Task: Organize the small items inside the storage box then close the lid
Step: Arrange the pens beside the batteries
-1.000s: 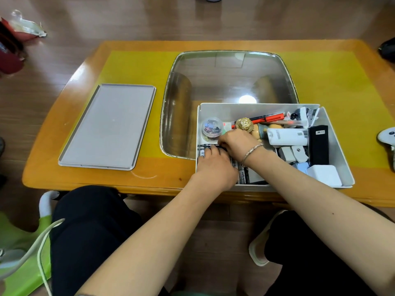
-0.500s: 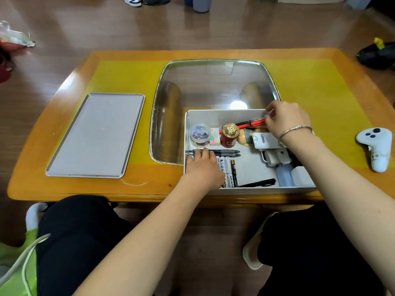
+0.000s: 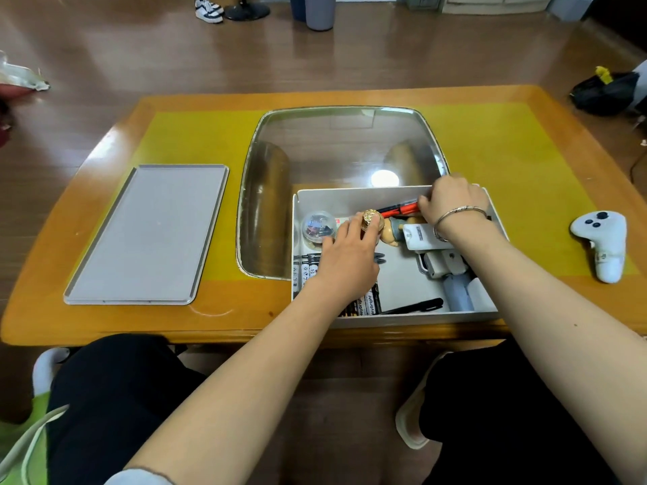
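- The storage box [image 3: 353,201], white, open-topped and rectangular, sits on the near right part of the wooden bench [image 3: 217,320], partly over a glass panel [image 3: 336,152] set into the benchtop.
- Its flat grey lid [image 3: 147,236] lies well apart to the left, on the bench's yellow mat [image 3: 196,134].
- The left hand [image 3: 346,253] reaches into the middle of the box; its grip is closed around a small bottle with an ornate gold cap [image 3: 371,217], thumb and fingers curled about it.
- The right hand [image 3: 451,201], with a silver bracelet [image 3: 458,213] on the wrist, is at the far right of the box; its grip pinches the end of a red pen [image 3: 399,208] lying along the back wall.
- A clear plastic capsule [image 3: 317,225] with small coloured bits inside stands in the far left corner of the box, just beside the left hand.
- Batteries [image 3: 367,302] lie side by side along the near left of the box, partly under the left forearm.
- A black pen [image 3: 416,305] lies near the front wall.
- A small figurine [image 3: 394,229] lies between the two hands, beside a white rectangular device [image 3: 420,236].
- More white and pale blue items fill the right side, partly hidden by the right forearm.
- A white game controller [image 3: 604,243] rests on the bench to the right of the box, apart from it.
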